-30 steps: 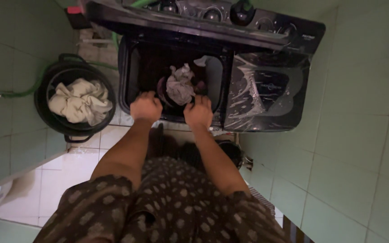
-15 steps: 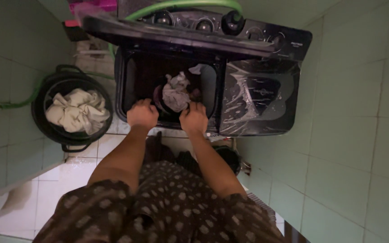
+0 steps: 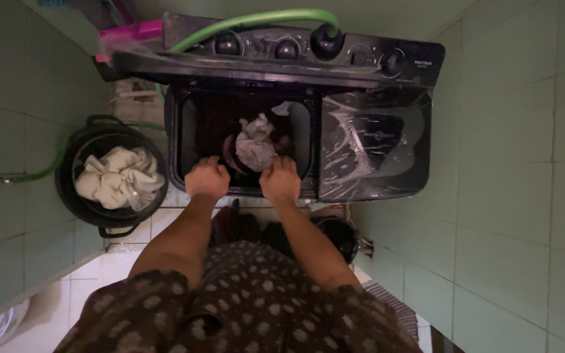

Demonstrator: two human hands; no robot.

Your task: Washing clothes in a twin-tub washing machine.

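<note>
One pale, crumpled cloth [image 3: 254,146] lies bunched in the open tub of a black twin-tub washing machine [image 3: 374,189], toward the tub's near edge and a little right of its middle, on top of darker laundry that is too dim to make out. Two hands meet it at that near edge. The left hand [image 3: 207,178] is curled into a loose fist on the front rim, just left of the cloth; whether it grips anything cannot be told. The right hand [image 3: 280,178] is curled likewise at the rim, its knuckles touching the cloth's lower right corner; whether the fingers have closed on the fabric cannot be told either.

The machine's second compartment, at the right, is shut under a glossy dark lid [image 3: 374,140]. Along the machine's far edge runs a panel with several round knobs, and one green hose [image 3: 256,17] arches over it. At the far left corner sits a pink plastic item [image 3: 132,31].

On the tiled floor left of the machine stands one black bucket [image 3: 67,183] holding a wad of cream cloth [image 3: 120,178]. Green tiled walls close in on both sides.
</note>
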